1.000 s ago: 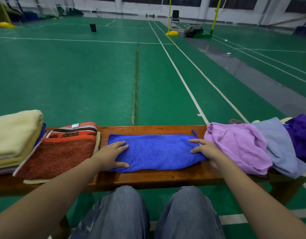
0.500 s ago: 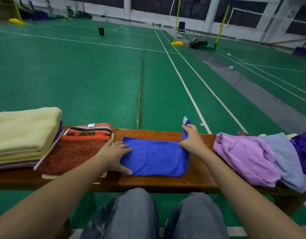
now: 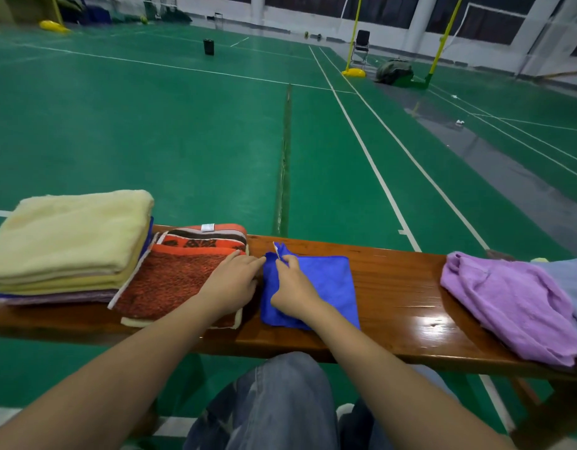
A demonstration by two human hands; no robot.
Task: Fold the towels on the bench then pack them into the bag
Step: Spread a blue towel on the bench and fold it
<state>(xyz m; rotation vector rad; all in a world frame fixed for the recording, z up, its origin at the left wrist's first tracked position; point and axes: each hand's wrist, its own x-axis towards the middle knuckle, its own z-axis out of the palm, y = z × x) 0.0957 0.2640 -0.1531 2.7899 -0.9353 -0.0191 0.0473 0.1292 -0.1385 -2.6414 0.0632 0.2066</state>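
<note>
Blue cloth is the matter in hand: the blue towel lies folded on the desk, about midway along it and straight ahead of the person's knees. As it lies it is nearly square, a little longer from near to far than from left to right, with a loose corner standing up at its far left.

Both hands meet at that corner. The right hand reaches across the towel from the near side and pinches the raised corner. The left hand is released, its fingers straight, their tips touching the towel's left edge while it lies over the orange patterned towel just beside.

That towel and the cream towel further left are already folded. The lilac towel and the pale blue towel lie rumpled at the right end, well apart from the hands.

The finished towels thus lie just left of the blue one, and the left hand is nearer them. I judge that the next move goes leftward. No bag shows near the desk.
</note>
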